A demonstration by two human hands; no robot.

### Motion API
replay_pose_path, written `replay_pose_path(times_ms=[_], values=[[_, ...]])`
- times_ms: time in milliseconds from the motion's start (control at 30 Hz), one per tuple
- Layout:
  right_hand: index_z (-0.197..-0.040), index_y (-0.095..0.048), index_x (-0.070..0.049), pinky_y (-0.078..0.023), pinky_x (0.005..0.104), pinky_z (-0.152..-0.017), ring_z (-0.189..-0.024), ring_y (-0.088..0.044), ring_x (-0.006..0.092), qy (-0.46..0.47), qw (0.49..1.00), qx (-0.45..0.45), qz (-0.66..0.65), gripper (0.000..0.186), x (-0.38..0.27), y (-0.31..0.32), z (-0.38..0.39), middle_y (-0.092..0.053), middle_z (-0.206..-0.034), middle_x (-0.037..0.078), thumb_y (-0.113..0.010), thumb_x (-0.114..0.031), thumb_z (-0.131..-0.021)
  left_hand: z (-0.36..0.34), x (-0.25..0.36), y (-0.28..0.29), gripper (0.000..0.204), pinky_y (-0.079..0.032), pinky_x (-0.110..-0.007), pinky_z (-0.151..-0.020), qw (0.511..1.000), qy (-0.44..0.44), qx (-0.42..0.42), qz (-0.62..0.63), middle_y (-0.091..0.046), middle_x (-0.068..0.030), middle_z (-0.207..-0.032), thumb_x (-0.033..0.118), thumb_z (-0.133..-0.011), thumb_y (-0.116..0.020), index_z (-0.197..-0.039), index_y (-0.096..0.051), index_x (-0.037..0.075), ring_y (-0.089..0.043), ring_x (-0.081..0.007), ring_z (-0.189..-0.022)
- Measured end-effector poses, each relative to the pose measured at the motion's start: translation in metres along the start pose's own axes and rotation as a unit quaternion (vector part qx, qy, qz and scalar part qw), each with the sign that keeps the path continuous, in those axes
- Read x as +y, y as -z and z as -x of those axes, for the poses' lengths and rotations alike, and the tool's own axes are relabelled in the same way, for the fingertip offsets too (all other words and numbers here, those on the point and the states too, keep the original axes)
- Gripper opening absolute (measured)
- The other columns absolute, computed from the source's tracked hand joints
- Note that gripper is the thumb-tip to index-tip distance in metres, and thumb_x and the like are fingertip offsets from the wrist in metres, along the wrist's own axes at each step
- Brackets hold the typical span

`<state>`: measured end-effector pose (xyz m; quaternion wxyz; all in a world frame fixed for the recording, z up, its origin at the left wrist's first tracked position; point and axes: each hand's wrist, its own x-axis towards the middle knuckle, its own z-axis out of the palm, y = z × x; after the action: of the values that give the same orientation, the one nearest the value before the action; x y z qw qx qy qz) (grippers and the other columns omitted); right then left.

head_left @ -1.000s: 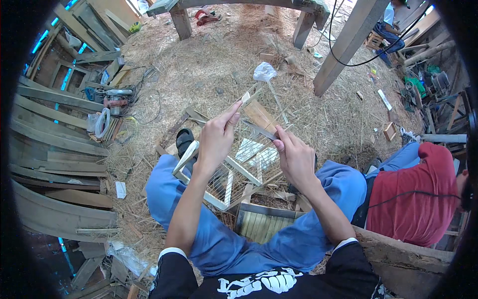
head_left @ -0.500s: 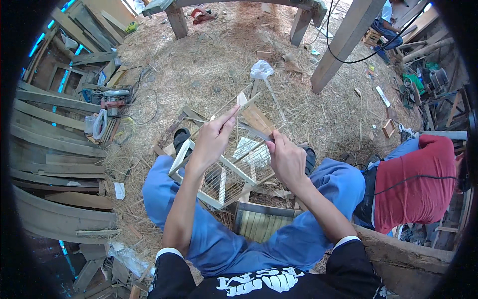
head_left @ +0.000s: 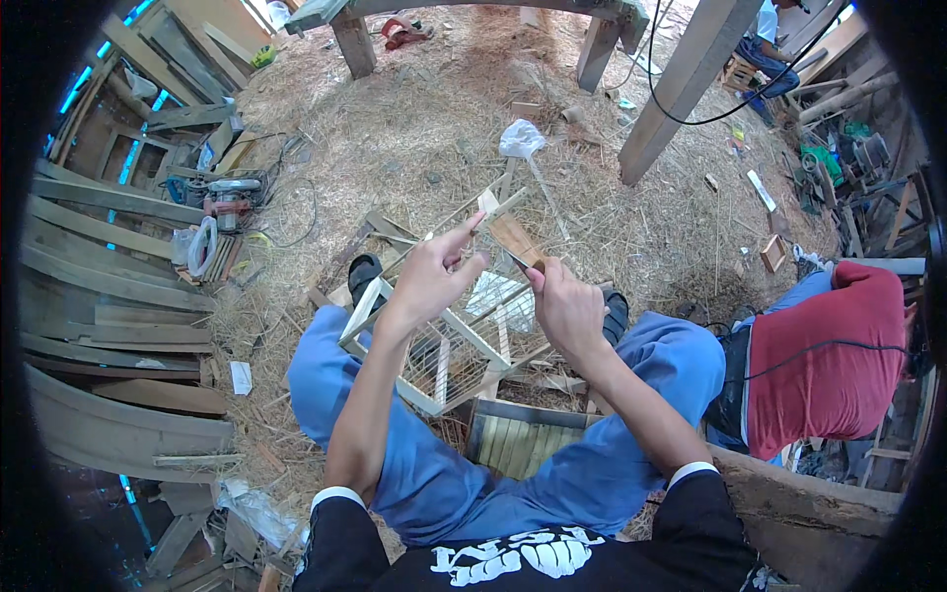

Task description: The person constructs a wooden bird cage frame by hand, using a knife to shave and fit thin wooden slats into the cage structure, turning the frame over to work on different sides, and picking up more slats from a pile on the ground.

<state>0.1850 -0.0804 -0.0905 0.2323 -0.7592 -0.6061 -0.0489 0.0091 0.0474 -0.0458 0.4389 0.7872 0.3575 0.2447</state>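
the left hand's [head_left: 434,283] thumb has spread from its forefinger since the earlier frame, and less of the dark blade [head_left: 521,264] shows. the wooden frame [head_left: 475,339] lies below and between both hands; the left is partly open, forefinger at a pale strip [head_left: 487,202], the right hand [head_left: 572,308] closed on the blade beside the brown board's [head_left: 511,237] near end

Soft daylight, floor [head_left: 414,118] brightest toward the top, bent fisheye edges, black corners
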Motion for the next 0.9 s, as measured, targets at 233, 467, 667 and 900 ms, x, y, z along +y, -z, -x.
replay_pose_path(times_ms=[233, 467, 667, 900], values=[[-0.106, -0.061, -0.006, -0.052, 0.0369, -0.052, -0.065, -0.068, 0.0251, 0.063, 0.997, 0.038, -0.006, 0.029, -0.001, 0.014, -0.006, -0.066, -0.08, 0.009, -0.061, -0.034, -0.098, -0.003, -0.008, 0.009, 0.047, -0.044, -0.029, -0.067, 1.0, 0.018, -0.004, -0.014, -0.06, -0.006, -0.08, 0.013, -0.101, -0.059, -0.148, -0.052, 0.015, -0.044, -0.011, -0.07], [-0.113, -0.062, -0.005, -0.053, 0.0403, -0.059, -0.07, -0.068, 0.027, 0.081, 0.996, 0.036, -0.027, 0.031, 0.007, 0.026, -0.008, -0.067, -0.083, 0.011, -0.062, -0.031, -0.097, -0.009, -0.001, 0.017, 0.046, -0.046, -0.029, -0.089, 0.999, 0.034, -0.016, 0.002, -0.068, -0.013, -0.118, 0.015, -0.102, -0.059, -0.147, -0.052, 0.01, -0.055, -0.0115, -0.099], [-0.108, -0.061, -0.004, -0.052, 0.0414, -0.057, -0.066, -0.068, 0.0286, 0.054, 0.997, 0.022, -0.043, 0.03, 0.008, 0.017, -0.003, -0.067, -0.082, 0.012, -0.06, -0.033, -0.099, -0.01, -0.003, 0.012, 0.045, -0.042, -0.032, -0.109, 0.999, 0.014, -0.032, 0.033, -0.058, -0.0178, -0.144, 0.014, -0.102, -0.059, -0.146, -0.051, 0.006, -0.053, -0.0185, -0.133], [-0.1, -0.06, -0.004, -0.049, 0.0402, -0.048, -0.056, -0.067, 0.029, 0.027, 1.0, 0.007, -0.012, 0.033, 0.003, 0.015, -0.005, -0.067, -0.077, 0.011, -0.058, -0.037, -0.1, -0.012, -0.001, 0.008, 0.046, -0.041, -0.033, -0.11, 0.997, 0.011, -0.035, 0.06, -0.057, -0.0178, -0.145, 0.014, -0.103, -0.058, -0.147, -0.05, 0.006, -0.053, -0.0196, -0.133]])
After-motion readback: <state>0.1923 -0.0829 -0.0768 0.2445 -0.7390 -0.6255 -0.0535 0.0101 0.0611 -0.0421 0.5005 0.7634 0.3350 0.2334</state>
